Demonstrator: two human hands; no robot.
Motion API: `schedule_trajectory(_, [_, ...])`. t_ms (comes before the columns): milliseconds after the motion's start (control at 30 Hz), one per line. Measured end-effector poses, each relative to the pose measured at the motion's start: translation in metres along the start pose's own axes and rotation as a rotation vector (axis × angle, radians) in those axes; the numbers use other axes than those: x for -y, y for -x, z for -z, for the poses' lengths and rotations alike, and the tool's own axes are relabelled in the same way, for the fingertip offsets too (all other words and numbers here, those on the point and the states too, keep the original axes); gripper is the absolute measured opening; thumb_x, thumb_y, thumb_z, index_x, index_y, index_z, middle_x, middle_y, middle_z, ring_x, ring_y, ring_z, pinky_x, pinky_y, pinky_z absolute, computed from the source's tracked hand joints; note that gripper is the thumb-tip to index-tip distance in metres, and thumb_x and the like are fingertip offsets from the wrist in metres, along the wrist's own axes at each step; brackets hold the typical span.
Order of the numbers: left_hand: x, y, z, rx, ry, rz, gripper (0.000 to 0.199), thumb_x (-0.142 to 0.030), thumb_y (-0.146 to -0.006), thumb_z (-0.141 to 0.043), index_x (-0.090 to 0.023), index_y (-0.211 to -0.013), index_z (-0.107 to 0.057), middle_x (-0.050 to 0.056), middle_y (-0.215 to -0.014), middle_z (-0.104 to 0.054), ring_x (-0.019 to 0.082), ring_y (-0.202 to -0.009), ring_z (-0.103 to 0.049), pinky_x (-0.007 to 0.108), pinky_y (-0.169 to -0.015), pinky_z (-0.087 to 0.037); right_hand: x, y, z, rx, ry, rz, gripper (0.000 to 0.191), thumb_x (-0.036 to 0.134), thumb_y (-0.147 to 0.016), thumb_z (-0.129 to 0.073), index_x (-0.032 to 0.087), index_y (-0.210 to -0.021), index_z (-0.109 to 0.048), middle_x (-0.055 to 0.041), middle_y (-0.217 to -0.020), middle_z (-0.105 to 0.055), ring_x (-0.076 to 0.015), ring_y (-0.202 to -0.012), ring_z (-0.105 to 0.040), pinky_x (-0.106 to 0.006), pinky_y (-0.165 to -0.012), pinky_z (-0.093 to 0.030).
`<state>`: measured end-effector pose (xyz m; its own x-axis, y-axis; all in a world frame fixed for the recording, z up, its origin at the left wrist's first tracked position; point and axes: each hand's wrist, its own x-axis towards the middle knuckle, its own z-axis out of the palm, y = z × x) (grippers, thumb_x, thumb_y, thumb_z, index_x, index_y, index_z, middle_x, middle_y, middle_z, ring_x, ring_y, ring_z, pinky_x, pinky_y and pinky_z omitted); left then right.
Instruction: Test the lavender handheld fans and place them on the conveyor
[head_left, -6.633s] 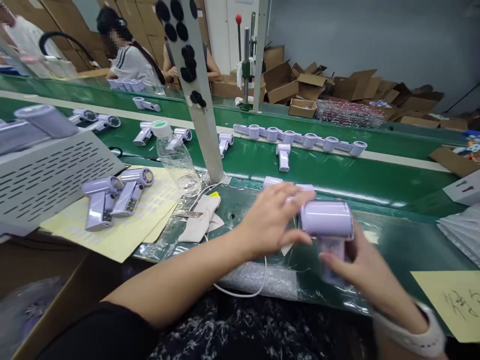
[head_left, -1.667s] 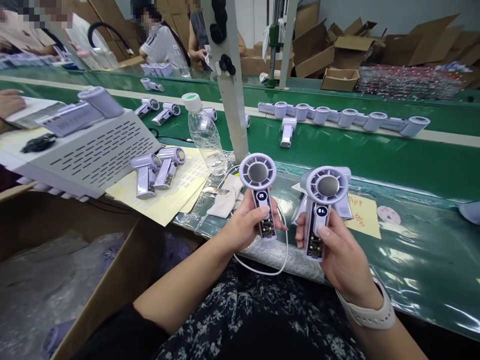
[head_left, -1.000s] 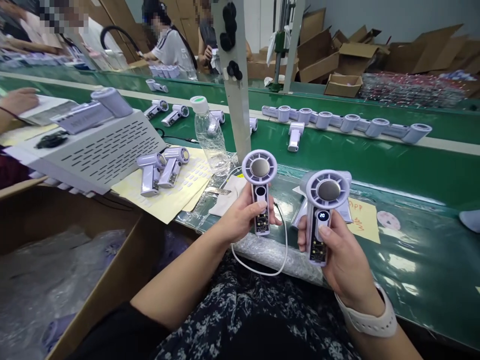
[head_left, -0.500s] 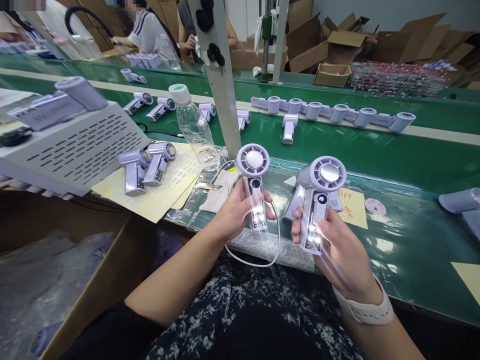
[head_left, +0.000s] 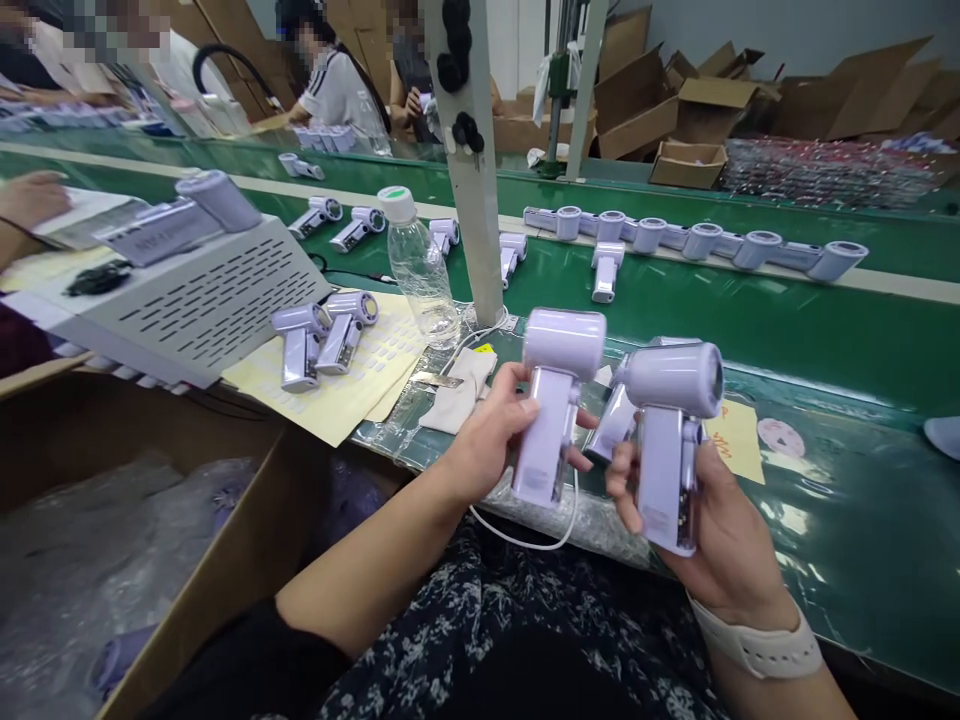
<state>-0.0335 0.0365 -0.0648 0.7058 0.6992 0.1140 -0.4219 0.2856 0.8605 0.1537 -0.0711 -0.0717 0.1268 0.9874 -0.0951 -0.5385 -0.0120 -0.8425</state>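
Above the bench edge, my left hand [head_left: 491, 435] is closed around a lilac handheld fan [head_left: 546, 430], held upright with its plain side toward me. My right hand [head_left: 724, 510] grips a second lilac handheld fan [head_left: 664, 470], turned side-on, its round head pointing right. Behind these two, another lilac fan [head_left: 611, 420] lies on the bench, partly hidden. A white cable [head_left: 525, 545] loops below my left hand. Left of that hand lie a pale cloth [head_left: 459, 395] and a flat metal strip [head_left: 437, 379].
A clear plastic bottle [head_left: 420, 270] stands beside a metal post [head_left: 476, 180]. Two fans [head_left: 301, 350] rest on yellow paper [head_left: 330, 410], near a slotted grey box [head_left: 225, 300]. More fans line the green conveyor [head_left: 787, 320]. An open carton [head_left: 217, 560] holds plastic wrap. Co-workers sit opposite.
Both fans have been turned in my hands: their grilles and displays faced me before, and now their plain casings do. The view has shifted slightly left.
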Motion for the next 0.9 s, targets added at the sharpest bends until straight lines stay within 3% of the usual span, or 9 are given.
schedule_trajectory(67, [-0.005, 0.006, -0.008, 0.053, -0.017, 0.025, 0.042, -0.048, -0.096, -0.066, -0.023, -0.115, -0.038, 0.01, -0.104, -0.078, 0.025, -0.077, -0.081, 0.033, -0.065, -0.062, 0.002, 0.002, -0.003, -0.047, -0.013, -0.029, 0.044, 0.062, -0.098, -0.063, 0.023, -0.109, -0.081, -0.0096, -0.103, -0.081, -0.0201, -0.079, -0.077, -0.03, -0.073, -0.067])
schedule_trajectory(167, [-0.015, 0.017, -0.022, 0.095, -0.021, 0.017, 0.04, -0.046, -0.098, -0.067, -0.025, -0.118, -0.039, 0.008, -0.106, -0.077, 0.025, -0.088, -0.08, 0.036, -0.075, -0.063, 0.01, 0.01, -0.012, 0.027, -0.036, -0.051, 0.038, 0.056, -0.096, -0.068, 0.027, -0.116, -0.083, -0.0103, -0.119, -0.081, -0.0279, -0.096, -0.081, -0.04, -0.089, -0.068])
schedule_trajectory(300, [-0.029, 0.03, -0.036, 0.056, -0.035, 0.001, 0.037, -0.043, -0.1, -0.065, -0.027, -0.123, -0.041, 0.006, -0.104, -0.076, 0.023, -0.09, -0.078, 0.031, -0.072, -0.06, 0.024, 0.02, -0.027, 0.111, -0.065, -0.009, 0.031, 0.047, -0.1, -0.066, 0.028, -0.119, -0.082, -0.0095, -0.121, -0.081, -0.0313, -0.103, -0.08, -0.047, -0.097, -0.065])
schedule_trajectory(400, [-0.033, 0.033, -0.037, -0.003, -0.046, 0.023, 0.044, -0.044, -0.096, -0.07, -0.029, -0.128, -0.044, 0.004, -0.101, -0.075, 0.023, -0.087, -0.076, 0.031, -0.07, -0.058, 0.028, 0.019, -0.032, 0.1, -0.064, 0.053, 0.025, 0.044, -0.099, -0.069, 0.03, -0.115, -0.083, -0.0075, -0.113, -0.083, -0.0311, -0.101, -0.081, -0.048, -0.093, -0.067])
schedule_trajectory(500, [-0.026, 0.026, -0.033, -0.059, -0.025, 0.056, 0.055, -0.04, -0.084, -0.084, -0.024, -0.127, -0.054, 0.006, -0.099, -0.073, 0.025, -0.091, -0.073, 0.035, -0.08, -0.058, 0.025, 0.012, -0.032, 0.062, -0.047, 0.097, 0.023, 0.038, -0.101, -0.063, 0.028, -0.107, -0.083, -0.0081, -0.109, -0.082, -0.0292, -0.102, -0.079, -0.046, -0.09, -0.067])
schedule_trajectory(633, [-0.013, 0.013, -0.024, -0.032, 0.092, 0.174, 0.055, -0.031, -0.067, -0.096, -0.018, -0.111, -0.067, 0.002, -0.089, -0.066, 0.017, -0.08, -0.068, 0.029, -0.077, -0.055, 0.022, 0.006, -0.033, 0.023, -0.052, 0.054, 0.033, 0.045, -0.1, -0.058, 0.024, -0.086, -0.079, -0.0064, -0.085, -0.073, -0.0206, -0.076, -0.071, -0.033, -0.073, -0.066])
schedule_trajectory(767, [-0.012, 0.006, -0.02, -0.061, 0.2, 0.153, 0.045, -0.043, -0.073, -0.09, -0.014, -0.102, -0.072, 0.005, -0.092, -0.068, 0.016, -0.078, -0.067, 0.027, -0.073, -0.055, 0.026, 0.008, -0.034, -0.015, -0.01, 0.023, 0.042, 0.047, -0.102, -0.052, 0.021, -0.077, -0.073, -0.0056, -0.074, -0.064, -0.0167, -0.064, -0.058, -0.027, -0.06, -0.058])
schedule_trajectory(900, [-0.008, -0.004, -0.025, 0.014, 0.346, 0.112, 0.042, -0.045, -0.075, -0.08, -0.011, -0.099, -0.073, 0.008, -0.091, -0.072, 0.022, -0.077, -0.07, 0.033, -0.074, -0.057, 0.03, 0.008, -0.034, -0.094, -0.02, 0.05, 0.045, 0.042, -0.106, -0.039, 0.021, -0.081, -0.071, -0.0071, -0.082, -0.065, -0.0164, -0.061, -0.056, -0.028, -0.053, -0.054])
